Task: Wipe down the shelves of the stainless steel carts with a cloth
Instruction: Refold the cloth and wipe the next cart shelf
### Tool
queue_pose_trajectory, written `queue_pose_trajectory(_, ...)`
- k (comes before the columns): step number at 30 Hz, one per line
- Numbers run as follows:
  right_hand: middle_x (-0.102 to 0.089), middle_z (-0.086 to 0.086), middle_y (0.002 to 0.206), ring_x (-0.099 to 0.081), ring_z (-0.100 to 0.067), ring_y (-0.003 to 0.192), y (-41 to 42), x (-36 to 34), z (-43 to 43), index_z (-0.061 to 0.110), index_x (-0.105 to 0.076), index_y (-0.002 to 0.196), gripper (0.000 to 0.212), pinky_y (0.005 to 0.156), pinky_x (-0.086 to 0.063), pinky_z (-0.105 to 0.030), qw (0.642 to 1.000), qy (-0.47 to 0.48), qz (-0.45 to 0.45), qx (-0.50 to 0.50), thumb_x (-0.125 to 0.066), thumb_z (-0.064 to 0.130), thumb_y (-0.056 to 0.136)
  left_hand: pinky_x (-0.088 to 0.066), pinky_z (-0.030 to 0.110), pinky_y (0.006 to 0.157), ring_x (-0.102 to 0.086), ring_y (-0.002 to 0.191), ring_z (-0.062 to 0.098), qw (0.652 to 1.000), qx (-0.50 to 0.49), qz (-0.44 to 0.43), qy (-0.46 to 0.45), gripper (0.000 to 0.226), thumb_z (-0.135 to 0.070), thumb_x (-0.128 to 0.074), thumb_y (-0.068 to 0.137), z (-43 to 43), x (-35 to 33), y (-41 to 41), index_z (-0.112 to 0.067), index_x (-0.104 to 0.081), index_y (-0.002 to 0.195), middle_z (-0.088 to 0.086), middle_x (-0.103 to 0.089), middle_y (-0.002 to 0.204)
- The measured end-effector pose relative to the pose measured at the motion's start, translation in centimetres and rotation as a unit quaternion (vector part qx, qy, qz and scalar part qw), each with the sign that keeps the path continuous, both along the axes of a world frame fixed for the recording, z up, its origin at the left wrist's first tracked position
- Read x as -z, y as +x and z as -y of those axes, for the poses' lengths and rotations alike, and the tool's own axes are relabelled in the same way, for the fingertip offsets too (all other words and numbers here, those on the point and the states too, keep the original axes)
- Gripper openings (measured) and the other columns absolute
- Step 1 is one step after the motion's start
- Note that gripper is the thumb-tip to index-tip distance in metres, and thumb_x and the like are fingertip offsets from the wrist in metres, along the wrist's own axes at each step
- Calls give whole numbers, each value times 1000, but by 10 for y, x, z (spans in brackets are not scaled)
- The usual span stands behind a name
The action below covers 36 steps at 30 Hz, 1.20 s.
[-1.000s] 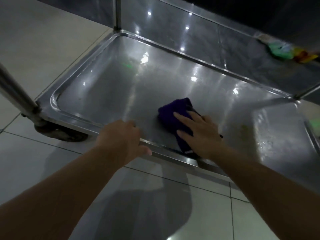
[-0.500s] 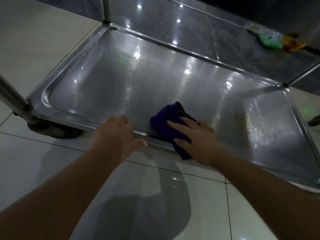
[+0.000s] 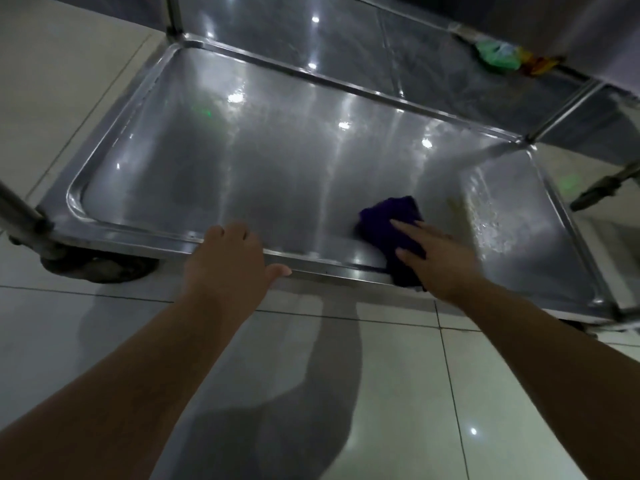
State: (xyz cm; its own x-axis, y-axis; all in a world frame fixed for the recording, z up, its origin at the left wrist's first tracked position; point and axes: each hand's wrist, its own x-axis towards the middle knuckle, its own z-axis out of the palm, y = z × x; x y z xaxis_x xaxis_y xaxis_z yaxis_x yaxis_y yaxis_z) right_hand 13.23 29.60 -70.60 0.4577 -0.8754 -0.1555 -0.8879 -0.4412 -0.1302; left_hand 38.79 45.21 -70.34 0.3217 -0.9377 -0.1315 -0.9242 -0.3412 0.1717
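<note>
The flat right hand (image 3: 440, 258) presses the purple cloth (image 3: 388, 223). A spotty wet patch (image 3: 488, 216) lies just right of the cloth, nearest that hand. The left hand (image 3: 225, 261) grips the shelf rim (image 3: 138, 233).

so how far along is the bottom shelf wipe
Looks done: the left and middle of the bottom shelf shine evenly, with no spots showing. In hand: the right hand presses the purple cloth flat by the near rim, while the left hand grips that rim. To do: droplets and a yellowish smear on the right end.
</note>
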Motion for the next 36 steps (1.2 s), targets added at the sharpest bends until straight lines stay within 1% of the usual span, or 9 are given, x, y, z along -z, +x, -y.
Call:
queue_pose_trajectory(2,-28,6,152,-35,-32,128,-10,1,13,51,-19,142,51,99,-33,-42,985,-2,-28,168,-38,49,96,-41,32,88,-47,106,23,1000,6,12,12,62,-65,-34,87,0,-1,-2,-12,-54,112,5,-49,110)
queue_pose_trajectory(4,-23,5,154,-31,-35,129,-4,6,8,51,-13,143,53,102,-30,-45,975,-15,-73,211,-34,52,95,-42,34,88,-47,105,24,1000,3,16,25,66,-68,-32,85,3,-2,-6,-13,-54,114,4,-49,111)
queue_pose_trajectory(10,-28,7,152,-35,-28,124,2,3,-25,52,-17,143,52,97,-27,-33,994,-29,-17,-104,-33,55,93,-41,33,91,-44,113,22,998,41,-42,-3,66,-69,-45,80,22,-8,-42,-16,-57,116,3,-49,118)
queue_pose_trajectory(13,-29,8,152,-38,-24,125,-23,-2,0,52,-19,142,52,101,-31,-33,988,-21,-16,-149,-39,48,95,-41,30,90,-45,115,19,990,70,-118,-35,49,-56,-50,86,34,-9,-70,-17,-57,114,0,-49,122)
queue_pose_trajectory(19,-25,0,152,-31,-37,127,-42,12,75,47,-13,145,52,98,-31,-48,973,-37,-49,224,-31,47,97,-41,33,79,-53,106,26,995,91,-32,-11,44,-57,-34,92,50,0,-101,-31,-52,122,0,-50,117)
queue_pose_trajectory(23,-23,3,153,-32,-34,127,-25,22,53,51,-10,143,52,99,-31,-47,996,-75,-36,11,-25,56,93,-39,50,98,-44,112,33,995,64,30,63,57,-67,-25,88,57,4,-117,-37,-39,133,8,-38,128)
queue_pose_trajectory(27,-30,8,151,-40,-27,121,-63,12,67,53,-16,142,50,97,-36,-40,972,-80,-19,-221,-25,56,93,-37,45,99,-43,113,26,998,27,32,52,68,-74,-14,79,51,8,-119,-41,-39,133,-2,-34,130)
queue_pose_trajectory(33,-29,-5,150,-31,-41,125,-81,11,139,41,-25,144,50,102,-26,-52,977,-57,30,205,-38,42,95,-33,43,104,-37,121,25,998,4,8,57,71,-80,-30,74,61,-4,-132,-32,-56,119,-10,-41,131)
queue_pose_trajectory(36,-31,0,149,-31,-37,125,-52,19,109,45,-27,142,49,100,-26,-48,991,-87,27,99,-37,49,94,-21,42,112,-23,137,25,998,34,-18,59,69,-73,-44,77,80,-10,-147,-26,-53,126,-7,-36,143)
